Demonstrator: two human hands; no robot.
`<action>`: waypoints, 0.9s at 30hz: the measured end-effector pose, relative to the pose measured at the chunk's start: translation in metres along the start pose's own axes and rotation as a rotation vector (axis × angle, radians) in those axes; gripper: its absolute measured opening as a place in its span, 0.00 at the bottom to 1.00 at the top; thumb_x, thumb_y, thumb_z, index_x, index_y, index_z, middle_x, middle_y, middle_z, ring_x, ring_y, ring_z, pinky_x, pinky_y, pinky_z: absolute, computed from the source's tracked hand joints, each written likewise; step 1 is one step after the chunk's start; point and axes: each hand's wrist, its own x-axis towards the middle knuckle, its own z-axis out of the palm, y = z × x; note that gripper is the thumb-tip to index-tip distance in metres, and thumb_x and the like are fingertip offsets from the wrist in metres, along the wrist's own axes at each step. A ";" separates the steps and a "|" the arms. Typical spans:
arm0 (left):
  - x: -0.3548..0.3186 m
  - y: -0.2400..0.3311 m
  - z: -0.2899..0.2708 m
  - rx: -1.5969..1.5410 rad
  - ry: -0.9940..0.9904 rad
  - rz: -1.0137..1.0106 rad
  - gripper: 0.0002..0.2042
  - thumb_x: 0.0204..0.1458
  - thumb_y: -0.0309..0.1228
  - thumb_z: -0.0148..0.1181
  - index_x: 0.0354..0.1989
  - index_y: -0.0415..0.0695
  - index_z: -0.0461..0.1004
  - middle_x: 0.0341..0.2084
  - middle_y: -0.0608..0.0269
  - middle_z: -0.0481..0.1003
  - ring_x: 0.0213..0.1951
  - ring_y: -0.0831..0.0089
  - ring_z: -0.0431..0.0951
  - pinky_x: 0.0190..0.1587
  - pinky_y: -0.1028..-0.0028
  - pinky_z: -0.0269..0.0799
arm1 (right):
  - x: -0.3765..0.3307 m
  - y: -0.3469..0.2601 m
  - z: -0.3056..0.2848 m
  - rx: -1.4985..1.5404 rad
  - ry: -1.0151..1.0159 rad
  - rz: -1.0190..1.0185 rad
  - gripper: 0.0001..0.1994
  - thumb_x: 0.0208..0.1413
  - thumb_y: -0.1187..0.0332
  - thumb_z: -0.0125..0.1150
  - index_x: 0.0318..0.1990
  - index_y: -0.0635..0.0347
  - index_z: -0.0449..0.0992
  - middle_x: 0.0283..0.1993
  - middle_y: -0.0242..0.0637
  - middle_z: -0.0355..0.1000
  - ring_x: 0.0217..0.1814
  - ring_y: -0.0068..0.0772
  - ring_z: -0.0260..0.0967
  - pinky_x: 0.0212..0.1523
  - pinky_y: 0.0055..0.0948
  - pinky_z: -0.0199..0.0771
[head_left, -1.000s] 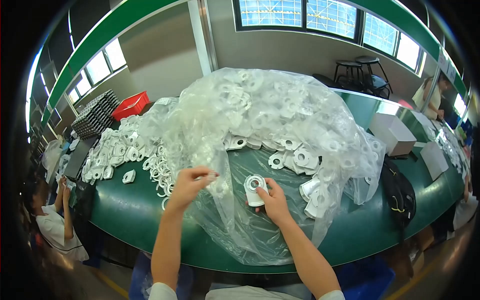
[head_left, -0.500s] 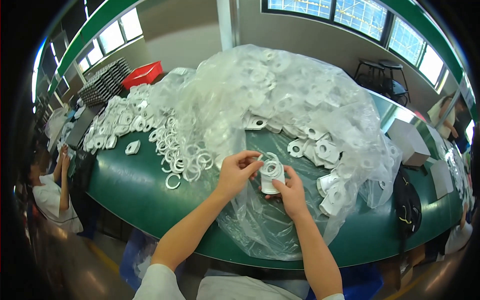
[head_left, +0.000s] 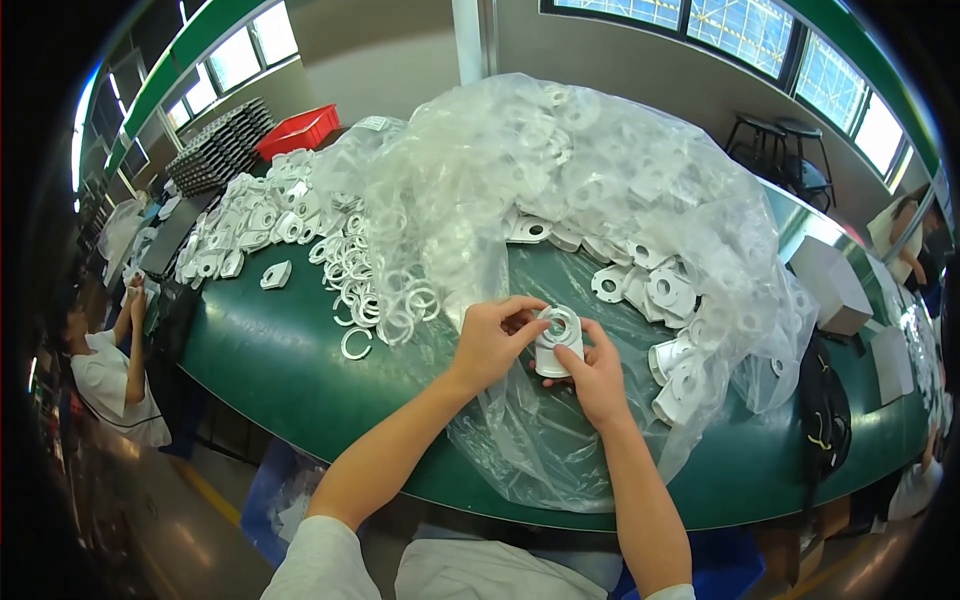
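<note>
Between my hands is a white part [head_left: 550, 364] with a round opening at its upper end and a straight-sided lower body. My right hand [head_left: 600, 378] grips it from the right, its thumb across the front face. Over the opening lies a white open ring [head_left: 573, 323], flat against the part as far as I can see. My left hand [head_left: 492, 343] is closed at the ring's left edge, thumb and fingertips pinched there. Several similar loose rings [head_left: 357, 344] lie on the green table to the left.
A large clear plastic bag [head_left: 470, 190] full of white parts spreads over the green table [head_left: 270, 350]. More white parts [head_left: 285, 205] are heaped at left, before a red bin [head_left: 300, 131]. A black bag [head_left: 822, 410] and grey boxes [head_left: 830, 285] stand at right. A co-worker [head_left: 115, 370] works at far left.
The ring, tilted above the white part before, now lies flatter over its opening. My left fingers have moved in closer to the part. The whole view has shifted slightly.
</note>
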 end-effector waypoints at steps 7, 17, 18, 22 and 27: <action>-0.001 0.005 -0.001 0.098 -0.004 0.044 0.11 0.47 0.23 0.63 0.40 0.38 0.76 0.26 0.64 0.74 0.27 0.83 0.73 0.29 0.82 0.69 | 0.000 0.001 -0.002 0.002 0.009 -0.035 0.18 0.56 0.77 0.49 0.54 0.65 0.59 0.39 0.45 0.73 0.35 0.36 0.76 0.24 0.21 0.72; -0.001 0.001 0.003 -0.091 0.032 -0.008 0.10 0.48 0.23 0.62 0.40 0.37 0.76 0.27 0.65 0.75 0.25 0.83 0.72 0.27 0.82 0.67 | -0.002 0.000 0.001 -0.019 0.075 -0.067 0.17 0.55 0.77 0.51 0.52 0.63 0.62 0.37 0.42 0.75 0.33 0.32 0.76 0.21 0.17 0.67; -0.001 0.002 0.003 -0.168 -0.011 -0.102 0.08 0.50 0.25 0.61 0.39 0.36 0.76 0.26 0.66 0.75 0.26 0.83 0.72 0.28 0.82 0.68 | -0.002 0.000 0.000 -0.021 0.080 -0.067 0.16 0.55 0.76 0.51 0.52 0.63 0.62 0.37 0.42 0.75 0.34 0.32 0.76 0.21 0.17 0.67; 0.003 -0.004 0.003 -0.195 -0.067 -0.187 0.07 0.52 0.26 0.59 0.37 0.36 0.76 0.24 0.66 0.76 0.24 0.83 0.71 0.27 0.83 0.67 | -0.002 0.003 -0.004 -0.081 0.043 -0.102 0.16 0.55 0.76 0.51 0.52 0.63 0.62 0.37 0.42 0.75 0.33 0.31 0.76 0.21 0.18 0.67; 0.002 -0.011 -0.001 -0.288 -0.068 -0.242 0.07 0.53 0.26 0.58 0.36 0.34 0.76 0.23 0.65 0.75 0.23 0.83 0.71 0.27 0.82 0.67 | -0.002 0.004 -0.001 -0.032 0.008 -0.087 0.16 0.55 0.77 0.50 0.52 0.64 0.61 0.37 0.43 0.74 0.34 0.31 0.75 0.21 0.20 0.69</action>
